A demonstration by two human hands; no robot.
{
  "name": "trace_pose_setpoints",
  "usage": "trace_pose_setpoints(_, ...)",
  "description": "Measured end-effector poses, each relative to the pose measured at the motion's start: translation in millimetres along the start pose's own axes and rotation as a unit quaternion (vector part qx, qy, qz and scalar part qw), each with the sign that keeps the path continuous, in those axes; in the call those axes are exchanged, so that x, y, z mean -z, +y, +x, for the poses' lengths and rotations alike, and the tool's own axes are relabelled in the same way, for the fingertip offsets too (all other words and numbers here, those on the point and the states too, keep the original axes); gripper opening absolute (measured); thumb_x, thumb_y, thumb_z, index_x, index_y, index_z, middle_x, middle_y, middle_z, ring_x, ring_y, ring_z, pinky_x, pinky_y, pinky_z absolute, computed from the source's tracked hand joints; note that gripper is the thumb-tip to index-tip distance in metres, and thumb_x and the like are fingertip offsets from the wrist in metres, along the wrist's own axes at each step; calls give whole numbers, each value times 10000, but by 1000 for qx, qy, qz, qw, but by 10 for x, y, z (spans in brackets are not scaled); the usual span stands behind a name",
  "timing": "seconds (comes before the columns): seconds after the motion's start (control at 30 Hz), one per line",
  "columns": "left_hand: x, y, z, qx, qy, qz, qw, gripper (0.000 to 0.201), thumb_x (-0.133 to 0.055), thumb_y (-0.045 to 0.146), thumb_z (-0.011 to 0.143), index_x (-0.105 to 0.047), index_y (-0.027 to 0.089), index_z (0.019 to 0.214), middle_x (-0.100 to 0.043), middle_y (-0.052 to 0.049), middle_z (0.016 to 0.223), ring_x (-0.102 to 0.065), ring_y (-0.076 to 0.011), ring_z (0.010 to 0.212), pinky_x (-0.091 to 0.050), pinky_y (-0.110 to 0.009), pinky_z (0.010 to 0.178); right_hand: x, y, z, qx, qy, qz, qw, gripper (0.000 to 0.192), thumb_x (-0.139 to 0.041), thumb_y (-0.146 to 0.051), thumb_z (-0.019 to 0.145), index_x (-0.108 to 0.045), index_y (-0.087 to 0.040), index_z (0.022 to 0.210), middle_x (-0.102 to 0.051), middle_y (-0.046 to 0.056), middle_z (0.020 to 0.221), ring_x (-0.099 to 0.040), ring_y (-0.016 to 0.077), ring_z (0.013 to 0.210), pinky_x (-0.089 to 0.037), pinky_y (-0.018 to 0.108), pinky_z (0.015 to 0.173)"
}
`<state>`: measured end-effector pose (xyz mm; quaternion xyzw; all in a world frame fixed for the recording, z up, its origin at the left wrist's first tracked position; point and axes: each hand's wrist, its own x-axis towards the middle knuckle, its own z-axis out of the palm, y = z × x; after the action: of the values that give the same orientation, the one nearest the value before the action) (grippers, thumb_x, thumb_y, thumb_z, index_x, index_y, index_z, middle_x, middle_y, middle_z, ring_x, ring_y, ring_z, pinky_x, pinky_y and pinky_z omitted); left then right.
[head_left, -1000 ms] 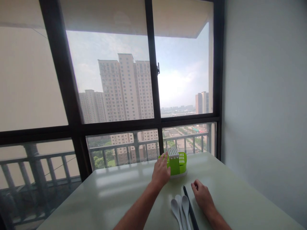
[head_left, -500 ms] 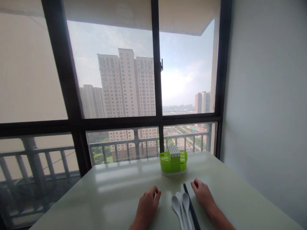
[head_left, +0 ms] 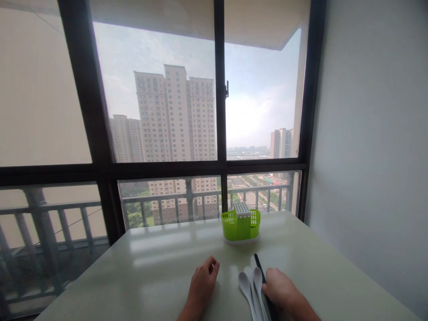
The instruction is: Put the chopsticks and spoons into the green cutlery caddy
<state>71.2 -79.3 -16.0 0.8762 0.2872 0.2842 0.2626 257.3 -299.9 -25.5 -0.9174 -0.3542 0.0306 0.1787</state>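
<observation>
My left hand rests on the pale table with its fingers loosely curled, holding nothing. My right hand lies over the black chopsticks, fingers curled down onto them; only their far tips show, and they still lie on the table. Three white spoons lie side by side between my hands, just left of the chopsticks. A green plastic cutlery caddy with a white slotted top stands upright beyond them, near the table's far edge.
A big black-framed window runs along the far side of the table, with a balcony railing and tower blocks outside. A plain white wall closes the right side.
My left hand pulled back from the green caddy to the table near me. My right hand then slid left onto the chopsticks.
</observation>
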Motion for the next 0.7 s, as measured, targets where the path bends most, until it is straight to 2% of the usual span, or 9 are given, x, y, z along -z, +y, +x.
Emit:
trace_pose_setpoints(0.2,-3,3,-6,-5,-3,-5,1000,319,-415,454,966,-593,236,816,-628,26,689,-590,-163,676,-360,-245,663,-25,41,82,-18,13,24,999,67,-619,-147,713,-679,-179,715,-744,135,792,-732,281,759,-468,286,604)
trace_pose_setpoints(0.43,7,28,-14,-15,-10,-13,1000,334,-409,457,970,-584,230,799,-600,30,660,-574,-159,656,-349,-245,656,178,-32,28,-18,-15,28,999,86,-582,-150,708,-665,-167,723,-722,125,742,-701,247,616,-395,260,488)
trace_pose_setpoints(0.57,3,25,-17,-19,-10,-18,1000,335,-411,455,967,-582,228,789,-580,38,643,-554,-153,643,-336,-245,647,257,-103,6,-30,-21,36,999,87,-574,-110,676,-638,-167,678,-677,93,627,-641,200,484,-381,245,453)
trace_pose_setpoints(0.7,4,32,-14,-19,-10,-25,999,343,-416,459,961,-587,226,778,-586,32,651,-557,-156,654,-344,-250,657,336,-55,73,-46,-49,89,994,85,-562,-148,701,-603,-176,632,-584,44,476,-561,178,356,-375,243,398)
